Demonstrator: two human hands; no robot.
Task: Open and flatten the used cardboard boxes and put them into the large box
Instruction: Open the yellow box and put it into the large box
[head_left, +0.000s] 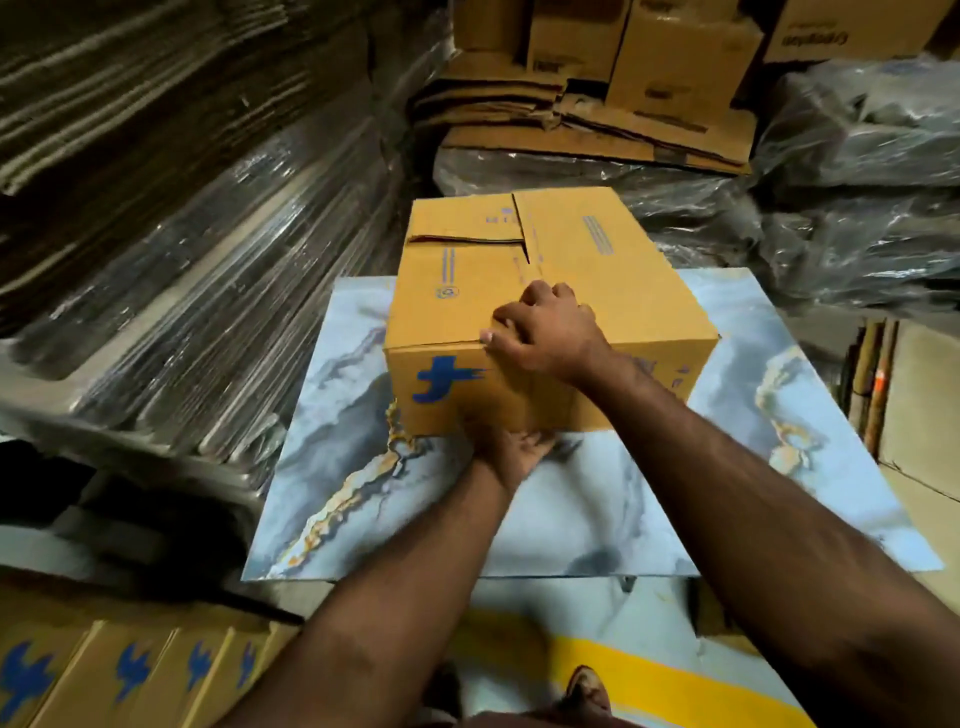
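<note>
Head cam: right hand (550, 332) curls fingers onto the Flipkart box (613, 270)'s top flap to pry it, left hand (511, 441) bracing flat-open just below, gripping nothing.

The scene is dim, and the brightest area is the yellow-brown cardboard box (550, 291) on the pale marbled counter (597, 509). Glare streaks lie on the clear plastic-wrapped stacks (208, 270) at left. The corners are dark, bent by the wide lens and softly blurred.
</note>
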